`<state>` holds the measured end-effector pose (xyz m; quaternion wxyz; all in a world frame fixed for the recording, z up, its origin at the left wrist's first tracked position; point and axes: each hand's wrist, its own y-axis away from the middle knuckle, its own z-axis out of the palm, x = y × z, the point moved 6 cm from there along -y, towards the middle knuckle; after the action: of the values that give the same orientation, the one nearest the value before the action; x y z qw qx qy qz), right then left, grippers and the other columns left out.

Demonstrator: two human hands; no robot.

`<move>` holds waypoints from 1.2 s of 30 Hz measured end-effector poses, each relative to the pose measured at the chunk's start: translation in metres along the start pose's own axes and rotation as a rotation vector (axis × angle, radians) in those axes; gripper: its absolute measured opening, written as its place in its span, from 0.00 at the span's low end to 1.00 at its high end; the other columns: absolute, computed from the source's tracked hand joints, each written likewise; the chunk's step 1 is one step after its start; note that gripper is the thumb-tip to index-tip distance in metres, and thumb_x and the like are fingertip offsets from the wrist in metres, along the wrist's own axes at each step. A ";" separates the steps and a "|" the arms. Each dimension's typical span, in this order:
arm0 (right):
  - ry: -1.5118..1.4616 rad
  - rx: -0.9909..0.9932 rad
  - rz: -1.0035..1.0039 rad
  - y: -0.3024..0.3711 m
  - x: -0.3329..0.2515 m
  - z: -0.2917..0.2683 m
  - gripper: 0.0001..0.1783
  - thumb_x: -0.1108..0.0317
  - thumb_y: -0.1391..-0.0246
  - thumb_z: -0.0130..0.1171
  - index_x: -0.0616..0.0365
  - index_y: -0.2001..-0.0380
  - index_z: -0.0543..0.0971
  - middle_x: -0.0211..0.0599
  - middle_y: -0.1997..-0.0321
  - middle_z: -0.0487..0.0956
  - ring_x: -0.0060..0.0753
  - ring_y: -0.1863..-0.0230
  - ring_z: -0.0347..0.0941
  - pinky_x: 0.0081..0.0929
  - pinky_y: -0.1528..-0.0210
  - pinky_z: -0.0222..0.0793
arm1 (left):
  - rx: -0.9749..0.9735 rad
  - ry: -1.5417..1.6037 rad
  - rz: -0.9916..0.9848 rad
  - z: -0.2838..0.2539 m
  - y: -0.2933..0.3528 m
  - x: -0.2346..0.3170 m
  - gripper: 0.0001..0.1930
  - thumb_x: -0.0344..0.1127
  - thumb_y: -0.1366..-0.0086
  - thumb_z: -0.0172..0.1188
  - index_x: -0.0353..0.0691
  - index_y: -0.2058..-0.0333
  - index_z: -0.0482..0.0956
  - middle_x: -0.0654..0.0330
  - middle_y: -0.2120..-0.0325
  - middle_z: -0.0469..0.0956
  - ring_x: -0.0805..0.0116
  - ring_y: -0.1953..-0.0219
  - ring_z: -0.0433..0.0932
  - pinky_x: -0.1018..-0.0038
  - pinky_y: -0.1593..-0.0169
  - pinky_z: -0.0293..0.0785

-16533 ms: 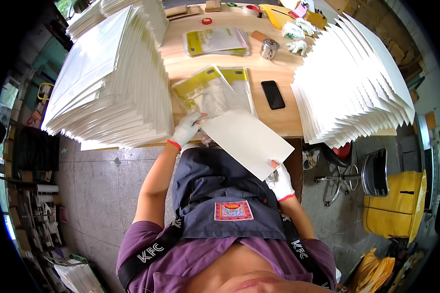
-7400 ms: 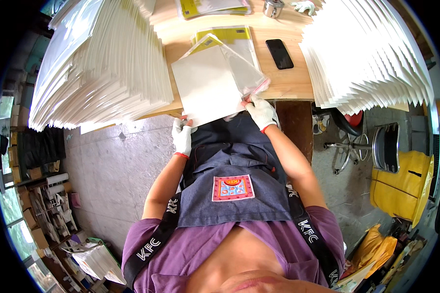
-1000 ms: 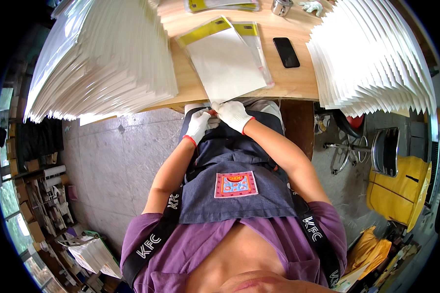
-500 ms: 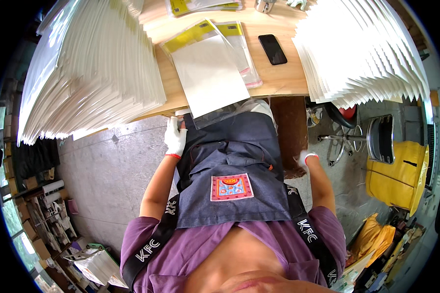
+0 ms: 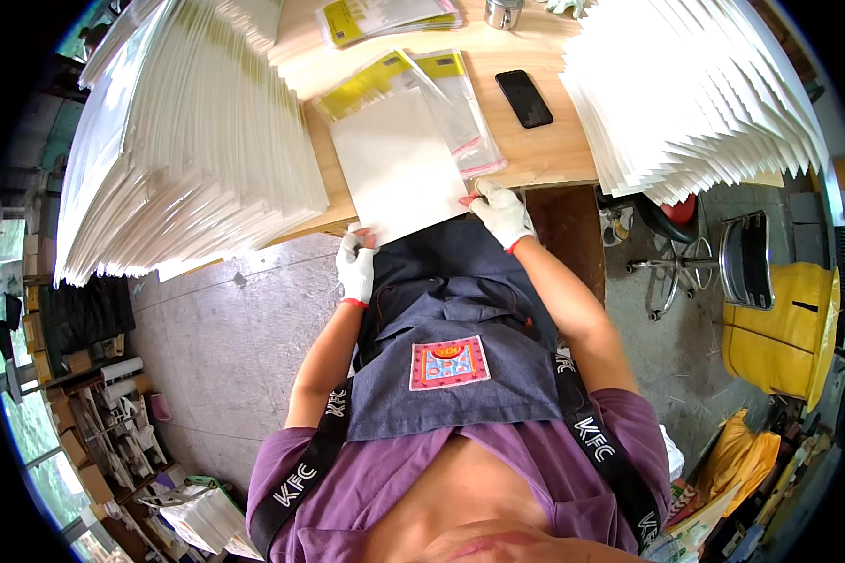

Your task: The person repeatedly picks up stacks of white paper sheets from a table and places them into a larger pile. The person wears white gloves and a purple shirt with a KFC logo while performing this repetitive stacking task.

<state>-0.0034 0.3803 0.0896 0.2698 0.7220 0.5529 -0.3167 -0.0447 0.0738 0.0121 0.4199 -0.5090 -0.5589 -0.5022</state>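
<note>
A white sheet point(image 5: 399, 174) lies over a clear plastic bag with a yellow band point(image 5: 361, 84), its near end jutting past the table's front edge. My left hand point(image 5: 355, 270), in a white glove with bare fingertips, pinches the sheet's near left corner. At the near right corner my right hand point(image 5: 503, 214), gloved the same way, grips the sheet's edge between thumb and fingers. How far the sheet sits inside the bag I cannot tell. Under its right side lies a second clear bag point(image 5: 469, 113) with a yellow band and pink strip.
Tall stacks of white sheets in clear sleeves point(image 5: 197, 159) and of white sheets point(image 5: 685, 103) flank the work spot. A black phone point(image 5: 524, 98), a metal cup point(image 5: 503, 13) and more yellow-banded bags point(image 5: 385, 19) lie on the wooden table point(image 5: 559, 155). A wheeled chair point(image 5: 746, 263) stands at right.
My right hand has come up from beside my lap to the sheet's near right corner. My left hand has shifted slightly right to its left corner. The clear flap below the sheet no longer shows.
</note>
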 end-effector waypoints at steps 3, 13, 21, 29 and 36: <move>-0.042 0.132 0.217 0.009 0.012 0.005 0.11 0.61 0.55 0.55 0.59 0.75 0.73 0.49 0.75 0.76 0.53 0.68 0.72 0.41 0.63 0.65 | 0.072 0.602 -0.189 0.000 0.001 -0.022 0.09 0.29 0.40 0.56 0.45 0.61 0.71 0.63 0.65 0.74 0.71 0.65 0.73 0.72 0.61 0.73; -0.979 -0.343 0.340 0.028 -0.012 0.039 0.10 0.60 0.42 0.51 0.51 0.74 0.73 0.28 0.84 0.71 0.19 0.87 0.63 0.16 0.87 0.55 | -0.175 -0.008 0.149 -0.005 0.012 0.191 0.13 0.29 0.42 0.59 0.32 0.58 0.74 0.67 0.75 0.71 0.80 0.72 0.70 0.81 0.67 0.69; -1.137 -0.164 0.057 -0.019 -0.212 -0.041 0.13 0.59 0.43 0.52 0.54 0.76 0.71 0.25 0.87 0.66 0.18 0.88 0.58 0.17 0.86 0.53 | 0.216 -0.148 0.712 -0.121 0.085 0.396 0.21 0.30 0.45 0.60 0.36 0.50 0.72 0.67 0.74 0.73 0.84 0.78 0.66 0.84 0.72 0.64; -0.858 -0.471 -0.467 -0.082 -0.418 -0.053 0.11 0.63 0.46 0.54 0.53 0.80 0.74 0.24 0.86 0.71 0.13 0.89 0.59 0.14 0.89 0.52 | 0.501 -0.548 0.830 -0.253 0.017 0.467 0.17 0.30 0.39 0.44 0.37 0.53 0.75 0.59 0.61 0.77 0.72 0.57 0.72 0.79 0.50 0.63; -0.900 -0.544 -0.502 -0.074 -0.403 -0.070 0.21 0.52 0.43 0.51 0.57 0.80 0.73 0.28 0.81 0.74 0.17 0.87 0.63 0.16 0.86 0.58 | 0.452 0.061 0.605 -0.259 -0.007 0.406 0.27 0.22 0.47 0.37 0.34 0.46 0.68 0.55 0.49 0.70 0.70 0.49 0.68 0.78 0.46 0.61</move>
<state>-0.1395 0.1976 0.4372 0.5706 0.2677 0.5995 -0.4933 -0.1149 -0.1225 0.4462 0.6675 -0.5304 -0.4671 -0.2344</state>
